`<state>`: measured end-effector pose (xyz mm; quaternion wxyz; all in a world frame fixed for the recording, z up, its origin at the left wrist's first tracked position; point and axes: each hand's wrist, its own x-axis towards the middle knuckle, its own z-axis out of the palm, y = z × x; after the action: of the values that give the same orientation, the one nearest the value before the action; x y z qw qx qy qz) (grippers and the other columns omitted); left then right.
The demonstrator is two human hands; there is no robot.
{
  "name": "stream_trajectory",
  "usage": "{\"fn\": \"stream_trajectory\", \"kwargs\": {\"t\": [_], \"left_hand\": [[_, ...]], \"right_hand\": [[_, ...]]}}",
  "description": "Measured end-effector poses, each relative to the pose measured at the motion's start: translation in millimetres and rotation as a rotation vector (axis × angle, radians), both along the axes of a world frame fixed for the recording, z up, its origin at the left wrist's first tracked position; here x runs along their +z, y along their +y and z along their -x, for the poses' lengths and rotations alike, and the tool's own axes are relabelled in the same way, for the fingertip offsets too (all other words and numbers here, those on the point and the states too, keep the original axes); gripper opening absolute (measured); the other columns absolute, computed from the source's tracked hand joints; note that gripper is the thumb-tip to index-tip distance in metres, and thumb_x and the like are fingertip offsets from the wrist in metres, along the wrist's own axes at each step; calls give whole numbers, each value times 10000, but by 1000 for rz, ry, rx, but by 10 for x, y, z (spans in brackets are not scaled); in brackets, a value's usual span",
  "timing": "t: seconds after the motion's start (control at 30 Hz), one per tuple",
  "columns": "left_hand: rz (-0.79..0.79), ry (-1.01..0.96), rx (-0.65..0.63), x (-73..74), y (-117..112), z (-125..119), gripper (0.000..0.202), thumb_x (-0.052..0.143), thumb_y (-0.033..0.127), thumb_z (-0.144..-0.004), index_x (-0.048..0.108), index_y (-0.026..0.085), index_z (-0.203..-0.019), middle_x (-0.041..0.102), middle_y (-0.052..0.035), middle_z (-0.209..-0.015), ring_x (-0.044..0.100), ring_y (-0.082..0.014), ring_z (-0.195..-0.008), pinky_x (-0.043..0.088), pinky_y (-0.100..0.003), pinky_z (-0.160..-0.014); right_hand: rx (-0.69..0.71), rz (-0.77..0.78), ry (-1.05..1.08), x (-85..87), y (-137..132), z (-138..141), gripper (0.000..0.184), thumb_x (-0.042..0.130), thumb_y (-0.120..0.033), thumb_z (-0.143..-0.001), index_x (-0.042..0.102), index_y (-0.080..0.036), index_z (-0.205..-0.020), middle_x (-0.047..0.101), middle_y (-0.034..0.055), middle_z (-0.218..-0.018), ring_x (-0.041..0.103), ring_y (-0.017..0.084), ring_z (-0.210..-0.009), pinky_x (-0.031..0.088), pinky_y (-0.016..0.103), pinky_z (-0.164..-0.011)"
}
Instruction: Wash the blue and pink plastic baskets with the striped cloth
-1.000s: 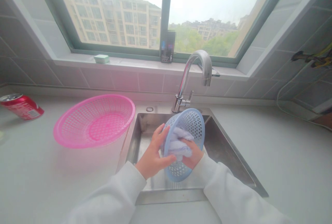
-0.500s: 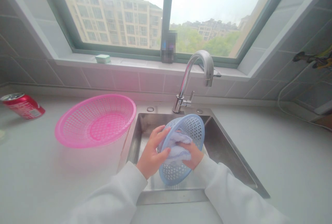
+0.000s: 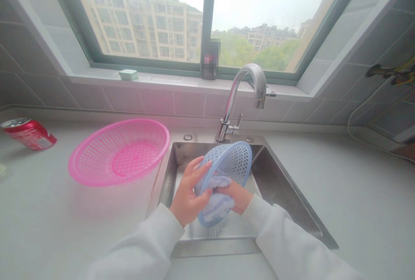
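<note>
Plainly, left fingers [image 3: 199,175] spread in grip on blue basket [image 3: 239,159], right fingers [image 3: 226,189] curled round pale cloth [image 3: 218,205].

Faucet [image 3: 230,101] blocking rear, sink [image 3: 285,189] — seemingly passable rightward

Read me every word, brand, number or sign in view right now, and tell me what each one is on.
No text is legible.
Red can: white lettering, too blurred to read.
Phone-like device on the sill: pixelated, nothing readable.
Dark flat object behind the faucet: pale mark, too small to read.
Blue basket, cloth: no lettering visible.
</note>
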<state>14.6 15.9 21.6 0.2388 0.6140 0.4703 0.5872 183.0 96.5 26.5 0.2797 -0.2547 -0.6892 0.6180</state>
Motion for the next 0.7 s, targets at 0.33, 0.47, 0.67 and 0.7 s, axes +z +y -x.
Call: {"fn": "stream_trajectory", "kwargs": {"t": [0.33,0.47,0.67,0.7], "left_hand": [[5,0,-4,18,2,-3,584,650,230,-867,654,321,-1444,492,-88,-1583,439,-371,-1512,340,-593,-1273],[5,-20,21,-13,6,-4,543,649,244,-875,678,299,-1415,522,-100,-1554,487,-362,-1475,386,-587,-1246],[9,-64,4,-16,20,4,536,663,256,-887,674,306,-1420,547,-102,-1540,487,-362,-1469,404,-584,-1228],[4,-70,1,-14,22,5,530,660,263,-894,673,301,-1422,558,-105,-1532,485,-363,-1468,393,-591,-1232]], "right_hand": [[44,159,95,80,11,-4,305,742,-351,-829,780,-292,-1126,781,65,-1225,691,321,-1225,503,523,-1148],[128,68,-34,20,52,23,314,795,-257,-744,816,-297,-1055,831,42,-1111,746,333,-1130,509,560,-1141],[1,-282,-98,51,102,-111,264,708,-240,-824,814,-167,-1054,845,35,-1110,787,205,-1044,600,338,-1035],[-26,-304,-83,78,92,-128,174,709,-239,-830,817,-203,-962,837,44,-1148,770,208,-1105,614,328,-1015]]}}
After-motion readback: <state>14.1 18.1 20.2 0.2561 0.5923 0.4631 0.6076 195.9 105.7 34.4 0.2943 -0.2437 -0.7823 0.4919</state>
